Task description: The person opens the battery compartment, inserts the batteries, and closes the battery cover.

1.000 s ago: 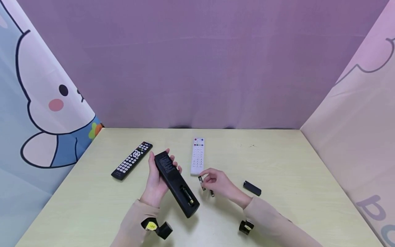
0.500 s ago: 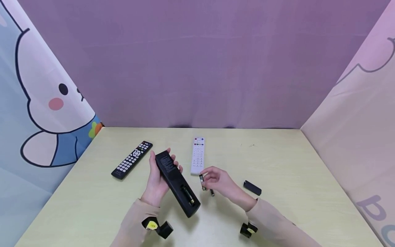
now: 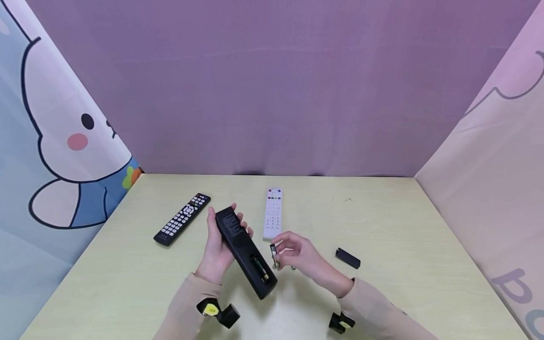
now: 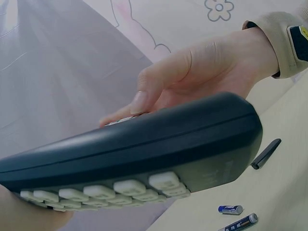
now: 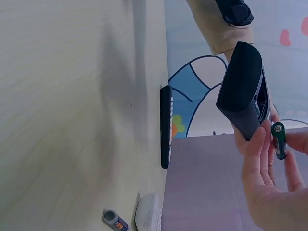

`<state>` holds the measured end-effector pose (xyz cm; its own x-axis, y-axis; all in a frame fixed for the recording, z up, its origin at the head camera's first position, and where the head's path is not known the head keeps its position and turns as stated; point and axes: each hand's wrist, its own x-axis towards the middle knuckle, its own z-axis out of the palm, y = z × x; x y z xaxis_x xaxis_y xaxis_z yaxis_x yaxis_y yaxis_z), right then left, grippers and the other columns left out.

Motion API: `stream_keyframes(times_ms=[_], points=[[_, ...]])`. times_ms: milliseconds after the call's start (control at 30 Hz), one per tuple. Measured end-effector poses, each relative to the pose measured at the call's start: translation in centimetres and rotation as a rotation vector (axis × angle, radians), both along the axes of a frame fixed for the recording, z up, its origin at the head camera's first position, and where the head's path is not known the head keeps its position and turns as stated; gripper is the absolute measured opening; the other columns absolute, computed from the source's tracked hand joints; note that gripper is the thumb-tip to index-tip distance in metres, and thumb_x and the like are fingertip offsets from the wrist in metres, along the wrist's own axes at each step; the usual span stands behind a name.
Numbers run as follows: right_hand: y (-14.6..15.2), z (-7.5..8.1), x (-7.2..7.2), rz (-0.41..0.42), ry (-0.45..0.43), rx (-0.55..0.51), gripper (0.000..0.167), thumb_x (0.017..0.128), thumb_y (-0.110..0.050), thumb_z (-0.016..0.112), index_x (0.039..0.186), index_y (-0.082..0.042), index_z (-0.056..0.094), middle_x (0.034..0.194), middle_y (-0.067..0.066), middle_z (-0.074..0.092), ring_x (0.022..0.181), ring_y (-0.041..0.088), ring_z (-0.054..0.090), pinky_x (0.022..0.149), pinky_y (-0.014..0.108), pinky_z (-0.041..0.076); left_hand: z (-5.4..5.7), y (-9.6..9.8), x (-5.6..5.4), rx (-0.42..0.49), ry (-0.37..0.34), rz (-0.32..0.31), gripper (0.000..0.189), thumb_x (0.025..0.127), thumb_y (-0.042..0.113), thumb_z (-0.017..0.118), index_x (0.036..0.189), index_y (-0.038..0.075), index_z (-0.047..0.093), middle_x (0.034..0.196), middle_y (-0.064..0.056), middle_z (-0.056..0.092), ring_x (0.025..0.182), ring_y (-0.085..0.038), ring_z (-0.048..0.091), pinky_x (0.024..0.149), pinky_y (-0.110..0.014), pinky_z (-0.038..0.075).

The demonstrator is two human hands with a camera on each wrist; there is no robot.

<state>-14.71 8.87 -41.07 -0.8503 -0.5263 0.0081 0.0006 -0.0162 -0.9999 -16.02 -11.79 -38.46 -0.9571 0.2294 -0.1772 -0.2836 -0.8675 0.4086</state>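
Note:
My left hand (image 3: pixel 216 252) grips a black remote control (image 3: pixel 240 248), its back turned up and its lower end tilted toward me. A battery (image 3: pixel 262 271) lies in one side of its uncovered compartment. Beside that end, my right hand (image 3: pixel 299 255) pinches a small battery (image 3: pixel 274 255) between thumb and fingers. In the right wrist view this green battery (image 5: pixel 279 140) stands close to the opening. From the left wrist the remote's pale buttons (image 4: pixel 130 188) face down, and the compartment is hidden. The black battery cover (image 3: pixel 347 258) lies on the table to the right.
Another black remote (image 3: pixel 182 219) lies at the left, buttons up, and a white remote (image 3: pixel 272 213) lies behind my hands. Two loose batteries, a blue one (image 4: pixel 230 210) and a darker one (image 4: pixel 242 222), rest on the table (image 3: pixel 395 283). Fabric screens (image 3: pixel 276 94) border it.
My right hand has shifted slightly left with the pinched battery, closer to the remote's compartment. My left hand and its remote have hardly moved.

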Motion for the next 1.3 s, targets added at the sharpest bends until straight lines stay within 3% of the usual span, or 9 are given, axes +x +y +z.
stream_keyframes(times_ms=[267,567,800,1033,1300], points=[[0.07,0.18,0.27,0.003,0.021,0.056,0.025,0.083,-0.004,0.055,0.106,0.008,0.058,0.082,0.002,0.06,0.07,0.009,0.059,0.064,0.023,0.046,-0.19,0.13,-0.13,0.002,-0.011,0.008,0.059,0.08,0.064,0.038,0.121,0.022,0.034,0.086,0.002,0.046,0.071,-0.012,0.046,0.075,-0.029,0.039],[-0.08,0.54,0.57,-0.019,0.017,0.024,0.032,0.078,0.005,0.052,0.11,0.01,0.054,0.106,0.02,0.058,0.085,0.01,0.058,0.076,0.023,0.047,-0.25,0.1,-0.08,0.014,-0.01,0.008,0.058,0.08,0.064,0.039,0.12,0.022,0.035,0.086,0.002,0.046,0.071,-0.012,0.046,0.075,-0.029,0.039],[0.08,0.38,0.61,-0.024,0.031,0.005,0.033,0.076,0.005,0.058,0.108,0.011,0.054,0.095,0.012,0.061,0.083,0.012,0.059,0.074,0.023,0.049,-0.34,0.02,-0.05,0.01,-0.002,0.005,0.058,0.081,0.064,0.037,0.12,0.022,0.034,0.085,0.002,0.046,0.071,-0.012,0.046,0.076,-0.029,0.039],[0.44,0.51,0.62,-0.034,0.049,0.047,0.03,0.083,-0.013,0.059,0.109,0.002,0.054,0.082,0.003,0.064,0.076,0.013,0.062,0.054,0.019,0.039,-0.25,0.05,0.03,0.013,0.007,0.004,0.058,0.081,0.063,0.038,0.121,0.022,0.033,0.086,0.002,0.046,0.072,-0.012,0.046,0.075,-0.029,0.039],[0.4,0.97,0.45,-0.065,0.023,0.047,0.033,0.084,-0.017,0.059,0.102,0.01,0.054,0.078,0.005,0.063,0.069,0.011,0.06,0.06,0.022,0.043,-0.21,0.12,0.02,0.01,0.008,0.002,0.057,0.081,0.064,0.038,0.119,0.022,0.034,0.085,0.002,0.047,0.072,-0.012,0.046,0.075,-0.029,0.039]])
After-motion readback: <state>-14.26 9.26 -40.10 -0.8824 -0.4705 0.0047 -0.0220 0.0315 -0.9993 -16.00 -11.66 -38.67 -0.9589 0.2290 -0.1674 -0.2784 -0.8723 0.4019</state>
